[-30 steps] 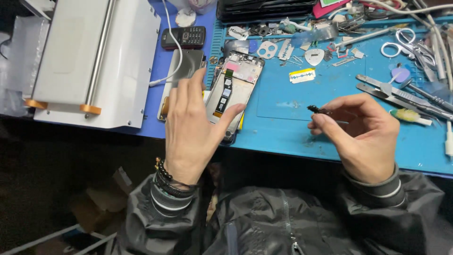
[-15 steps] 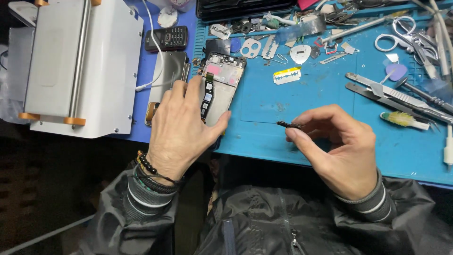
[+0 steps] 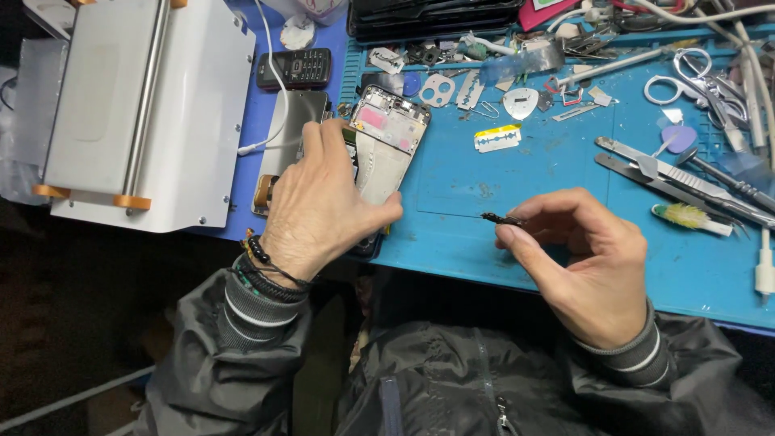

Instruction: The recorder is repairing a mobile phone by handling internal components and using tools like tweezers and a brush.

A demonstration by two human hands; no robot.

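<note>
The blue work mat (image 3: pixel 525 169) covers most of the bench, and everything else sits in relation to it. Off its left edge stands a big white machine (image 3: pixel 137 105) with a steel bar across the top, clear of the working area, seemingly parked there so the mat stays free for small parts. A small dark keypad phone (image 3: pixel 295 69) lies just beyond the mat's upper left corner.

On the mat's left margin rests the opened smartphone (image 3: pixel 389 145), back off, its inner frame and pink patches facing up. The left hand (image 3: pixel 319 202) lies flat over its lower half, fingers spread and pressing down, most likely to keep the phone from sliding about.

Towards the mat's near edge, right of centre, the right hand (image 3: pixel 585 258) hovers above the surface. Its thumb and forefinger are pressed together, pinching a small dark part (image 3: pixel 499 218) that pokes out leftwards from the fingertips, towards the phone yet well apart from it.

Along the mat's right side lie tweezers (image 3: pixel 670 173), scissors (image 3: pixel 698 77) and a small brush (image 3: pixel 686 216); a razor blade (image 3: pixel 496 139) sits near the mat's middle.
</note>
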